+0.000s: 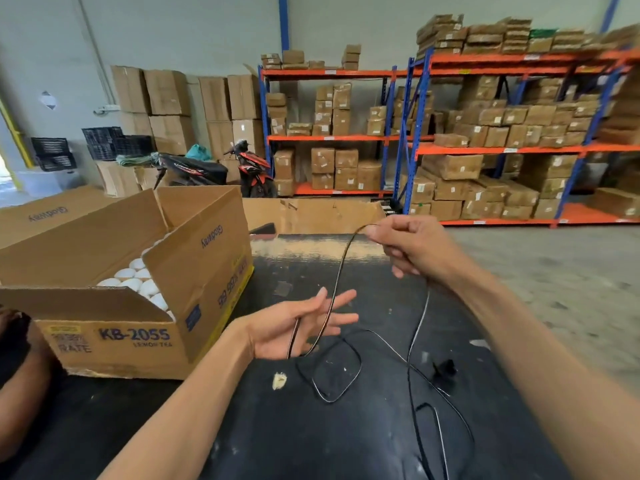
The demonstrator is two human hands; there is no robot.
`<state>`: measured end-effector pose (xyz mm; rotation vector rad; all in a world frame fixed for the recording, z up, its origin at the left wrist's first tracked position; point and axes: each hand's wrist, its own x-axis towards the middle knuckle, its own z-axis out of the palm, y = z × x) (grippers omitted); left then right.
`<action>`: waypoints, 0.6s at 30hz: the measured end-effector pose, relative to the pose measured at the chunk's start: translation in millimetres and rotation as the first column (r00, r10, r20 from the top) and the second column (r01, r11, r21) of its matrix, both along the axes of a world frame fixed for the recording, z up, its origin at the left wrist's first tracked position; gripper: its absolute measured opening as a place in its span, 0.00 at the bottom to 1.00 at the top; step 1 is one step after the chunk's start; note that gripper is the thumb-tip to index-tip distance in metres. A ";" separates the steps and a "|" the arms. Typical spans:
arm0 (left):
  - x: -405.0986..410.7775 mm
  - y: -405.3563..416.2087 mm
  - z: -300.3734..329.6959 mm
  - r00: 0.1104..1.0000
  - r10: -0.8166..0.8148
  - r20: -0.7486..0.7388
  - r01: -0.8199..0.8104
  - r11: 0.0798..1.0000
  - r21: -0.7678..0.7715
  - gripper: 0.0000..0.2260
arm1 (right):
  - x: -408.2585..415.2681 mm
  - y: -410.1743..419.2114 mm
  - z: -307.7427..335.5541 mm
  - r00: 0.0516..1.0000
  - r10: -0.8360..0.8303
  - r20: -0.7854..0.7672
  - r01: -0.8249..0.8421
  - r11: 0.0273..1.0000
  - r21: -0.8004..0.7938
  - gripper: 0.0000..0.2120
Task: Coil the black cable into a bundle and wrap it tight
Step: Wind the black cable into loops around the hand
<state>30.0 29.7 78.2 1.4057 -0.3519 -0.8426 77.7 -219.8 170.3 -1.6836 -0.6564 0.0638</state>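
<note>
Head view: thin black cable (337, 271) runs steeply up from left hand (298, 327), fingers spread wide, to right hand (412, 247) pinching its top bend. Remaining slack loops loosely on black tabletop (242, 427); lower end cut off at frame bottom.

Cable (337, 370) on table (346, 445); carton (104, 306) left (shelves (485, 140) behind).

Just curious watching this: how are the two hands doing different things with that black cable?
The right hand is raised and pinches the black cable at its fingertips; the left hand sits lower, palm up, fingers spread, with the cable draped across it. Both touch the same strand above the black table.
</note>
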 end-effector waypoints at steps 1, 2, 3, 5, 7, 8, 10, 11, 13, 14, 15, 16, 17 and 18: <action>-2.2 -8.1 5.1 0.996 -0.088 0.015 0.088 0.996 -0.009 0.26 | 4.5 6.3 2.5 0.999 -0.042 0.011 0.042 0.999 0.000 0.15; -3.7 -14.8 10.5 0.987 -0.157 0.035 0.159 0.986 -0.049 0.26 | 8.7 10.6 2.1 0.996 -0.085 0.019 0.085 0.996 -0.001 0.09; -5.2 -20.6 17.0 0.977 -0.204 0.054 0.210 0.969 -0.128 0.27 | 12.5 12.0 -1.2 0.992 -0.126 0.013 0.126 0.992 -0.008 0.08; -7.1 -28.3 31.9 0.968 -0.239 0.074 0.250 0.902 -0.352 0.28 | 17.1 10.8 -17.9 0.980 -0.197 -0.035 0.195 0.979 -0.063 0.10; -4.0 -30.0 44.2 0.975 -0.198 0.098 0.220 0.824 -0.522 0.29 | 12.1 9.1 -46.6 0.974 -0.207 -0.095 0.194 0.972 -0.131 0.13; -0.5 -27.9 49.5 0.984 -0.140 0.108 0.177 0.798 -0.576 0.28 | 5.9 9.9 -64.3 0.974 -0.187 -0.131 0.167 0.975 -0.149 0.13; 8.9 -19.0 60.0 0.994 0.047 0.098 0.025 0.773 -0.634 0.27 | -13.2 13.0 -96.8 0.971 -0.146 -0.188 0.112 0.977 -0.179 0.15; 13.3 -12.7 64.7 0.983 0.165 0.076 -0.080 0.767 -0.637 0.26 | -24.0 13.8 -109.8 0.969 -0.126 -0.214 0.084 0.978 -0.191 0.16; 22.0 2.0 68.9 0.923 0.385 0.021 -0.292 0.733 -0.615 0.26 | -45.1 12.6 -124.5 0.964 -0.075 -0.254 0.019 0.976 -0.219 0.16; 26.2 9.6 67.7 0.883 0.470 -0.004 -0.378 0.705 -0.600 0.26 | -54.3 11.0 -125.4 0.962 -0.050 -0.267 -0.017 0.970 -0.241 0.14; 30.0 17.5 64.4 0.842 0.538 -0.026 -0.449 0.674 -0.586 0.25 | -63.1 8.7 -122.3 0.963 -0.025 -0.267 -0.051 0.961 -0.272 0.12; 33.0 25.2 59.3 0.805 0.592 -0.045 -0.507 0.646 -0.570 0.24 | -70.9 6.6 -115.1 0.968 0.001 -0.251 -0.082 0.946 -0.313 0.08; 35.2 32.3 53.4 0.774 0.631 -0.055 -0.551 0.629 -0.549 0.24 | -77.4 3.9 -105.4 0.975 0.019 -0.221 -0.099 0.929 -0.357 0.06; 37.3 38.2 46.9 0.751 0.658 -0.051 -0.583 0.624 -0.520 0.25 | -82.9 1.7 -92.7 0.983 0.022 -0.181 -0.094 0.911 -0.401 0.06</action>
